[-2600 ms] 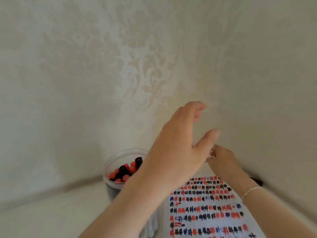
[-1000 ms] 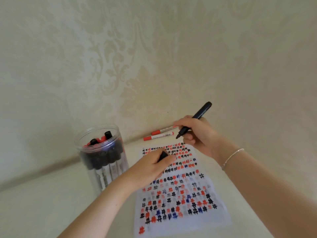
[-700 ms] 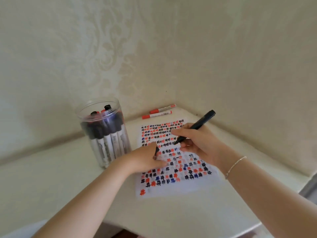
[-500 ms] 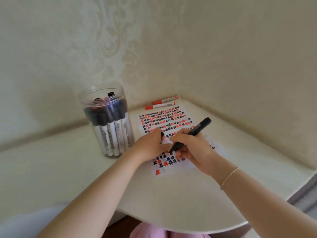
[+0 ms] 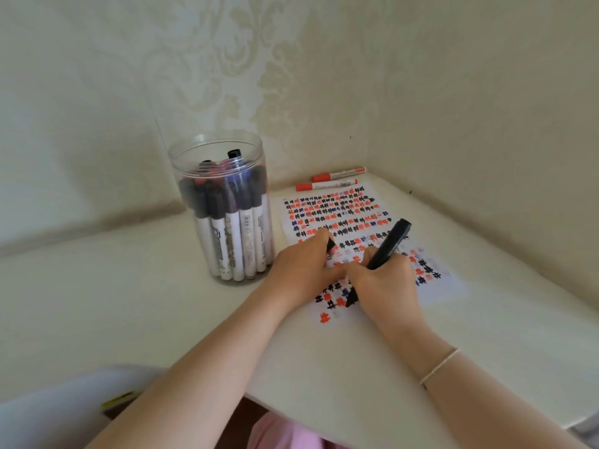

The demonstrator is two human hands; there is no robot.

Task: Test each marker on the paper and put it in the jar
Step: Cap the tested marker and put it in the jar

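Observation:
My right hand grips a black marker with its tip down on the lower part of the paper, which is covered in rows of red, black and blue marks. My left hand rests on the paper beside it and holds the marker's black cap in its curled fingers. A clear plastic jar holding several markers stands left of the paper.
Two red markers lie against the wall beyond the paper's far edge. The cream table sits in a wall corner; its curved front edge runs near my forearms. A white object lies at the lower left.
My right hand brought the uncapped black marker from above the paper's far end down to its near end. My left hand slid along with it. The view tilted downward.

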